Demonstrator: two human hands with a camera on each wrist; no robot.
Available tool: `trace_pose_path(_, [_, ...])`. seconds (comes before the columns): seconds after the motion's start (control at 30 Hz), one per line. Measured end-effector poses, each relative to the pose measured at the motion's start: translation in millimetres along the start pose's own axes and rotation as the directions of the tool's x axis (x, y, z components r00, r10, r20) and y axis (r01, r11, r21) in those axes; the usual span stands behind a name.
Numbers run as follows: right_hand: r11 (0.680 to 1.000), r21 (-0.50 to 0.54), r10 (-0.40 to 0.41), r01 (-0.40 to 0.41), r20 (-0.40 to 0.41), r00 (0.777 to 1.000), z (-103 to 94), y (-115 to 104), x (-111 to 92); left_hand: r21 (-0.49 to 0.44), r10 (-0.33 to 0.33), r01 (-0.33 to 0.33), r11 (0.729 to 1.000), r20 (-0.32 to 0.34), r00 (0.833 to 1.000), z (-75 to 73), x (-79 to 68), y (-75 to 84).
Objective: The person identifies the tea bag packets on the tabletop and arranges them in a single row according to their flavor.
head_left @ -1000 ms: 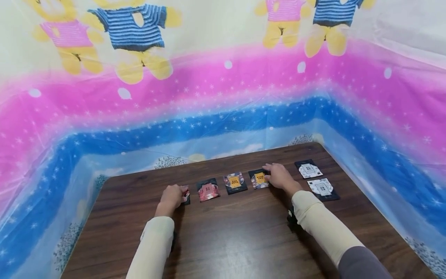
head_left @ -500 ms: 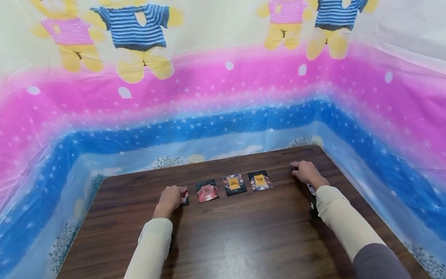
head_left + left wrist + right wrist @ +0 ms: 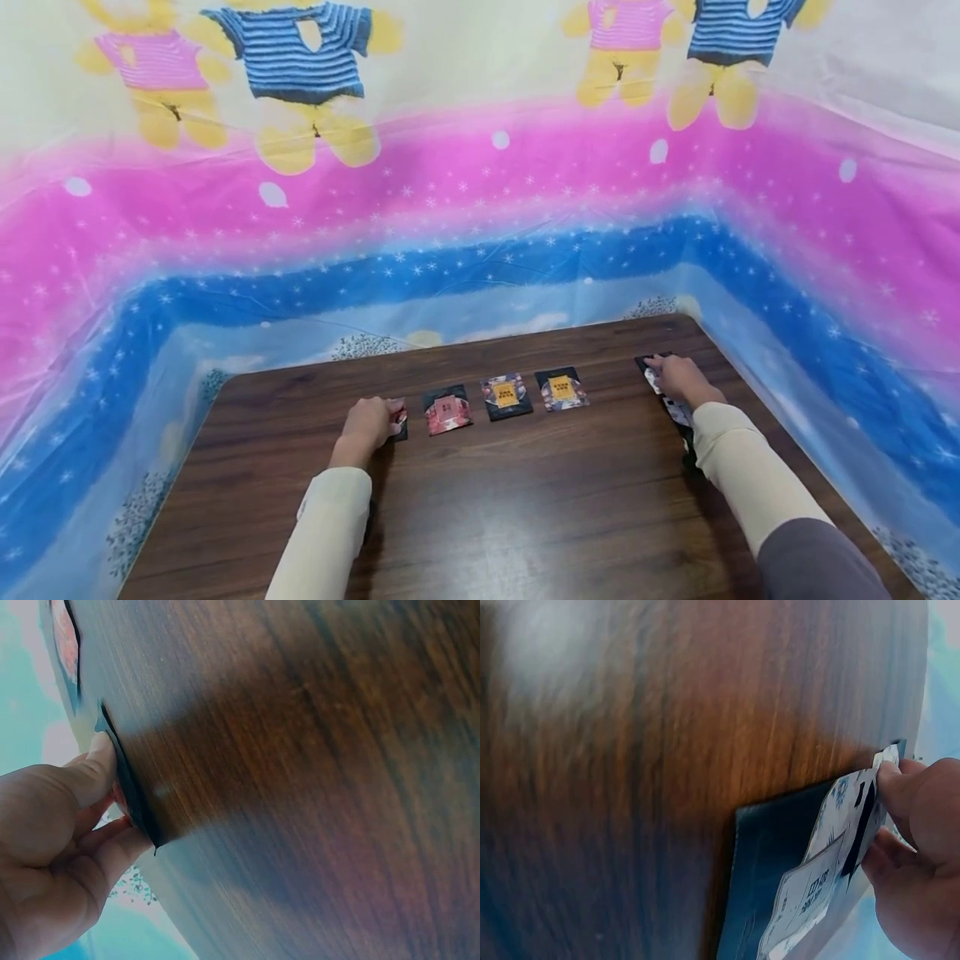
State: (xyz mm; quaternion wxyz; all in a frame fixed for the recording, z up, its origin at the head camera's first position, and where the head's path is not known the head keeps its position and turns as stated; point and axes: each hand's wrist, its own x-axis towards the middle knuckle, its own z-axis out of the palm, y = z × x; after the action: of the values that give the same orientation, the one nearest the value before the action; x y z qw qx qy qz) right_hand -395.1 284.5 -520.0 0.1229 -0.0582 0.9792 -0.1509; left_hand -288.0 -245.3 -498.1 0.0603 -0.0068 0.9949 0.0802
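In the head view my left hand (image 3: 366, 425) is on a small flat red-and-black packet (image 3: 400, 422), the leftmost in a row. The left wrist view has the left thumb at one end of that packet (image 3: 133, 791) and the fingers at the other, pinching it at the tabletop. To the right, my right hand (image 3: 678, 379) holds the far black-and-white packet (image 3: 649, 375) by its edges, covering part of it. A second black-and-white packet (image 3: 780, 855) lies nearer, close under the right hand and wrist.
Between the hands lie a red packet (image 3: 447, 409) and two packets with yellow labels, one (image 3: 506, 396) left of the other (image 3: 562, 388). All rest on a brown wooden table (image 3: 510, 500). A printed cloth (image 3: 450, 208) hangs behind the table and along its sides.
My right hand has left the rightmost yellow-labelled packet and moved right to the far black-and-white one, which it now grips. The left hand has stayed on its red packet.
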Motion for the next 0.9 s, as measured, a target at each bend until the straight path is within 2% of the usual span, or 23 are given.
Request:
trace_pose_path(0.27, [1.000,-0.025,0.015,-0.014,0.014,1.000,4.2,3,-5,0.005,-0.013,0.013,1.000,0.009,1.000,3.8,5.2,1.1])
trace_pose_path(0.4, [1.000,-0.026,0.005,-0.005,0.011,1.000,4.7,1,-6,0.004,0.004,-0.004,1.000,0.003,1.000,5.2,5.6,-0.9])
trace_pose_path(0.9, [0.995,-0.084,-0.046,0.045,-0.014,0.999,14.0,-24,-1,0.004,0.013,-0.013,1.000,0.006,1.000,-2.9,7.7,-4.6])
